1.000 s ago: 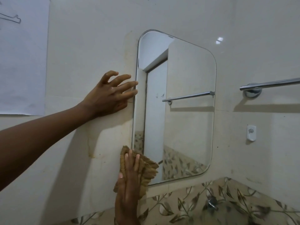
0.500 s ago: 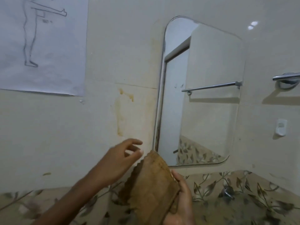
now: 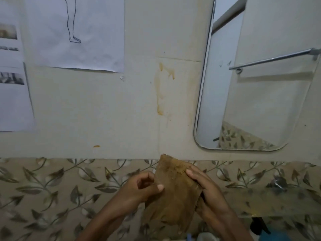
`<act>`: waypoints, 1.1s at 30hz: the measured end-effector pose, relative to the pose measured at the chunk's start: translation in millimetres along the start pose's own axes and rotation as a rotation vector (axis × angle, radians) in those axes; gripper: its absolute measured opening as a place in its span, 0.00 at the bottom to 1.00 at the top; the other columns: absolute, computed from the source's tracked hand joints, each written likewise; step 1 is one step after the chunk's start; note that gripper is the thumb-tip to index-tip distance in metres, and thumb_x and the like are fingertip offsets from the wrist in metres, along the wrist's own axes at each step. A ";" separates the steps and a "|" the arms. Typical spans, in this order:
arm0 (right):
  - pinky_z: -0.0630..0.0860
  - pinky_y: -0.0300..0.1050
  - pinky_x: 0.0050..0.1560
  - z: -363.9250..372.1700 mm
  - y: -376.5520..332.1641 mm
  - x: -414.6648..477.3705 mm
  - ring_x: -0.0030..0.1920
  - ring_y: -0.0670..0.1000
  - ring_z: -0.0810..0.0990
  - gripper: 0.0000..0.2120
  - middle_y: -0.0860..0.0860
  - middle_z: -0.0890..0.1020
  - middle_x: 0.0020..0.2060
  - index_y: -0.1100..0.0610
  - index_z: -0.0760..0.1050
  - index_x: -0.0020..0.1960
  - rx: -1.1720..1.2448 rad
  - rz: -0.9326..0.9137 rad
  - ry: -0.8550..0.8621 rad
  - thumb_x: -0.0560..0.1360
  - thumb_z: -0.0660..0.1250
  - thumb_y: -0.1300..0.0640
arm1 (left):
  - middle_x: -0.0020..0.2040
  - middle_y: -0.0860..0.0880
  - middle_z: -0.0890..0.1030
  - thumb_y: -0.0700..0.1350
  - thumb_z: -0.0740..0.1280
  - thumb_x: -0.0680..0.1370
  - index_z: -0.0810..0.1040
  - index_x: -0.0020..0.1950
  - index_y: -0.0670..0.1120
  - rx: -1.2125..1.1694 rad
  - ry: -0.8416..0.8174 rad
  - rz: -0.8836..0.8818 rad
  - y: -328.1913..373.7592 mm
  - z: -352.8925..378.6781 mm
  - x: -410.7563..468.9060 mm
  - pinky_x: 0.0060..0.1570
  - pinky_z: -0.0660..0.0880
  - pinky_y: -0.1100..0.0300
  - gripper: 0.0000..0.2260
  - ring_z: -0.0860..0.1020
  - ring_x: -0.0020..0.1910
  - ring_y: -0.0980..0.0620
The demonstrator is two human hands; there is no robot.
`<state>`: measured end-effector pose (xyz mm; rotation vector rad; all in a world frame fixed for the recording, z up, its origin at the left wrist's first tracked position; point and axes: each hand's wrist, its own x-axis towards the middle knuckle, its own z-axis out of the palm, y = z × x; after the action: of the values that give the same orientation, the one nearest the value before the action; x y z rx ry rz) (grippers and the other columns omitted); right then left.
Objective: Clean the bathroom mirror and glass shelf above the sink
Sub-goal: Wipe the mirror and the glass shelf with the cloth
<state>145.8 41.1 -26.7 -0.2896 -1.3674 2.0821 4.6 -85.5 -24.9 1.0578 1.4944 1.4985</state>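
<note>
A brown cloth (image 3: 173,190) hangs flat between both hands, low in the middle of the view and away from the wall. My left hand (image 3: 139,188) pinches its left edge with the thumb on top. My right hand (image 3: 206,192) grips its right edge. The rounded mirror (image 3: 257,101) hangs on the wall at the upper right, above and to the right of the cloth; it reflects a towel bar and a doorway. A glass shelf (image 3: 271,202) sticks out at the lower right, hard to make out against the leaf tiles.
Orange-brown stains (image 3: 161,87) run down the pale wall left of the mirror. Paper sheets (image 3: 78,32) with a drawn figure hang at the upper left. A leaf-patterned tile band (image 3: 52,185) runs across below. Dark and blue items (image 3: 260,228) sit under the shelf.
My left hand left the wall beside the mirror and came down to grip the cloth. My right hand pulled the cloth off the mirror's lower corner. The view swung left and down.
</note>
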 end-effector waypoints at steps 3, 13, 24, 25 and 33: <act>0.81 0.42 0.39 -0.9 0.8 2.8 0.45 0.52 0.85 0.13 0.56 0.86 0.46 0.58 0.83 0.48 -0.071 0.028 0.022 0.66 0.66 0.58 | 0.34 0.52 0.80 0.48 0.71 0.69 0.79 0.38 0.48 -0.087 -0.019 0.019 2.8 -0.5 -8.2 0.34 0.74 0.62 0.04 0.78 0.34 0.54; 0.80 0.35 0.44 -1.9 2.9 -19.0 0.50 0.41 0.82 0.13 0.42 0.84 0.49 0.46 0.81 0.50 -0.530 -0.066 0.081 0.67 0.68 0.44 | 0.43 0.42 0.83 0.41 0.74 0.67 0.74 0.46 0.40 -0.266 0.066 0.145 -5.6 1.7 -26.2 0.35 0.77 0.55 0.13 0.81 0.40 0.45; 0.76 0.32 0.35 -4.6 13.5 -44.4 0.35 0.43 0.82 0.12 0.50 0.85 0.32 0.56 0.83 0.33 -0.514 -0.120 0.083 0.67 0.71 0.73 | 0.39 0.49 0.86 0.41 0.75 0.65 0.78 0.47 0.62 0.158 0.360 0.316 -27.2 2.4 -58.6 0.43 0.76 0.65 0.18 0.83 0.40 0.56; 0.75 0.31 0.33 -5.9 13.3 -44.8 0.34 0.43 0.82 0.11 0.49 0.84 0.30 0.57 0.82 0.33 -0.497 -0.097 0.070 0.66 0.72 0.72 | 0.37 0.50 0.85 0.39 0.75 0.65 0.79 0.47 0.61 0.244 0.399 0.333 -30.1 0.6 -59.4 0.42 0.74 0.68 0.19 0.82 0.38 0.58; 0.78 0.33 0.36 -12.0 32.3 5.3 0.40 0.48 0.84 0.08 0.53 0.86 0.39 0.59 0.81 0.46 -0.518 -0.077 0.238 0.69 0.70 0.68 | 0.34 0.50 0.86 0.37 0.74 0.68 0.78 0.50 0.51 0.168 0.550 0.245 -48.1 -17.9 -8.3 0.34 0.77 0.71 0.15 0.83 0.37 0.56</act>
<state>135.4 44.6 -59.8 -0.6646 -1.7152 1.5441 -10.9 -98.5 -72.8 0.9974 1.9464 1.9763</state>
